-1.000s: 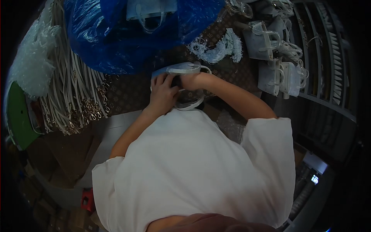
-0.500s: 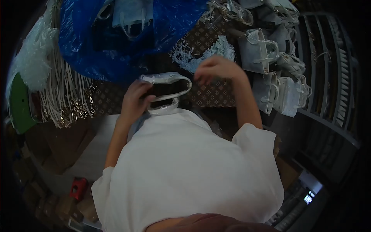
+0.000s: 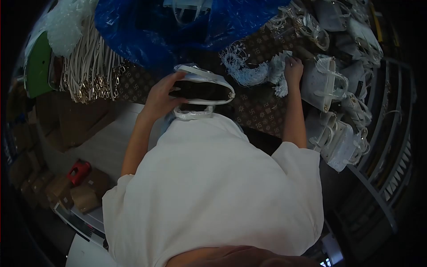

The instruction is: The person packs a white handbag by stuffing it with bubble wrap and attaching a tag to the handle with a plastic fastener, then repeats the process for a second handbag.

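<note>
A white handbag (image 3: 202,101) stands against my front, its mouth facing up and its inside dark. My left hand (image 3: 163,95) grips the bag's left end, fingers and thumb over the rim. Farther right, my right hand (image 3: 293,71) is closed at a small heap of pale tags (image 3: 279,71), its fingertips pinching at the top of them. What exactly lies between those fingertips is too small to make out. White tag strings (image 3: 235,57) lie tangled to the left of the heap.
Behind the bag lies a blue plastic bag (image 3: 147,40). Many pale straps with metal clips (image 3: 91,71) hang at left. Several finished white handbags (image 3: 327,84) stand at right, near a metal rack (image 3: 378,178). Brown patterned covering (image 3: 260,111) lies under the tags.
My right hand has moved right, from above the brown covering to the tag heap, and its fingers have closed there. My left hand stays on the handbag. The view has shifted.
</note>
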A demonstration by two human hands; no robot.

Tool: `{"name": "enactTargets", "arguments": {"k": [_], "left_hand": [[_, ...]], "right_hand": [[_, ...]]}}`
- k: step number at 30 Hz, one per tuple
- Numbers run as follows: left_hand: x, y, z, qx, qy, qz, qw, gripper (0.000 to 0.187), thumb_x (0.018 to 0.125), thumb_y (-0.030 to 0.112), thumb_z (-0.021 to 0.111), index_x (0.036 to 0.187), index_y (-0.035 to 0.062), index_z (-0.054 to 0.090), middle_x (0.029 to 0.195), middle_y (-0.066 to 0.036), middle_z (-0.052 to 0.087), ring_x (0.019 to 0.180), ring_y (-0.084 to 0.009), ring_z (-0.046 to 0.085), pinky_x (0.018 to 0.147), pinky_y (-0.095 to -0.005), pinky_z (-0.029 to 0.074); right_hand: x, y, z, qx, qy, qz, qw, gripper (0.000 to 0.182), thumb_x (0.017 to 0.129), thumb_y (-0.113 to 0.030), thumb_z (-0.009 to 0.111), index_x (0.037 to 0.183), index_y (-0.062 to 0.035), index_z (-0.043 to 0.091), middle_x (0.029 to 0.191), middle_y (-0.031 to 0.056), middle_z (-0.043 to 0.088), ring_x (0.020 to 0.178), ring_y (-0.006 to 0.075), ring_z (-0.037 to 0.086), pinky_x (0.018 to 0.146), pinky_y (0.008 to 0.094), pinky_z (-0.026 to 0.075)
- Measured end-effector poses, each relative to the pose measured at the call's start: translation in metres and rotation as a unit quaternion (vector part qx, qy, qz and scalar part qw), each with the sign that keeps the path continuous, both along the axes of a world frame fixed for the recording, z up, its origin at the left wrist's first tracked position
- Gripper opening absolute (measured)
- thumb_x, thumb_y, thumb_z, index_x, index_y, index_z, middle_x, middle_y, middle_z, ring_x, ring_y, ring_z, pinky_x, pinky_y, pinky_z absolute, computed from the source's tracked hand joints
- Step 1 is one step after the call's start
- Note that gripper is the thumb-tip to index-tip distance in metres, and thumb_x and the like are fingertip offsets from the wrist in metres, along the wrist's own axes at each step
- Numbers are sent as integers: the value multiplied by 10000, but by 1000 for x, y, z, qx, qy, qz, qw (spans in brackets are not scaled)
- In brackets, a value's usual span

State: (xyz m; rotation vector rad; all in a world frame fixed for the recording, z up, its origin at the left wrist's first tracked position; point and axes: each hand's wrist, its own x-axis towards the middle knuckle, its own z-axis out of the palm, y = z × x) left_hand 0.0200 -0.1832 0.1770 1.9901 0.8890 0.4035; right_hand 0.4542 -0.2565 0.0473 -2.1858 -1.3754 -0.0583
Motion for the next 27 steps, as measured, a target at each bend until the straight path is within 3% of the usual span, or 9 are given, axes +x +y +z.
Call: {"name": "enactTargets", "arguments": {"k": [4,6,10,12,13,15,19,21,27], "left_hand": [[-1,4,-3,27,1,-11,1000,687,590,10,766,1205,60,463,1186,-107,529,1086,-254,522,875,-334,468],[0,5,-4,30,-8,-20,999,691,590,11,767,1209,62,463,1188,-109,528,1089,-255,520,879,-333,465],[-2,6,-1,38,-22,-31,999,693,610,57,762,1228,96,450,1175,-129,528,1069,-287,522,883,-354,461],[-3,7,-4,40,-27,-27,998,695,607,57,762,1228,99,451,1176,-127,528,1069,-287,521,879,-351,463],[-3,6,-5,42,-30,-30,998,698,604,56,763,1227,101,453,1177,-126,528,1069,-287,521,874,-348,465],[-4,5,-6,41,-37,-28,998,696,600,32,761,1223,92,457,1183,-122,524,1079,-275,520,881,-343,463],[-6,6,-8,54,-43,-35,997,722,598,51,762,1242,100,438,1196,-106,520,1065,-280,521,844,-341,477],[-6,6,-5,41,-44,-25,998,727,600,47,759,1247,100,432,1204,-101,514,1065,-280,519,839,-341,480],[-5,8,-6,7,-50,-26,998,738,601,47,750,1257,86,414,1215,-126,497,1064,-295,506,855,-351,456]], "right_hand": [[0,-8,4,109,233,-136,957,229,817,-224,609,925,-30,665,813,130,624,674,220,573,611,343,438],[-12,-11,27,167,425,-184,870,262,813,-251,630,926,-15,654,695,84,581,618,117,507,564,285,395],[-34,-13,50,187,437,-175,862,303,781,-291,663,864,0,654,590,51,528,566,76,439,526,266,375],[-45,-14,67,59,227,-210,949,339,758,-331,679,783,6,652,549,40,517,539,81,446,514,280,379],[-45,-15,66,53,224,-207,951,339,758,-331,679,783,6,652,549,40,517,539,81,446,514,280,379],[-44,-16,63,-160,-6,-246,956,396,735,-374,690,692,14,628,508,21,489,529,72,434,512,280,376],[-62,-20,84,-91,95,-213,968,302,773,-286,666,738,12,625,552,51,530,537,108,485,514,268,385],[-87,-17,112,120,347,-82,927,155,800,-164,636,816,-10,624,671,89,592,568,166,541,507,253,390],[-211,0,173,17,89,400,912,170,716,-41,667,880,-25,624,793,99,594,655,229,582,559,288,467]]}}
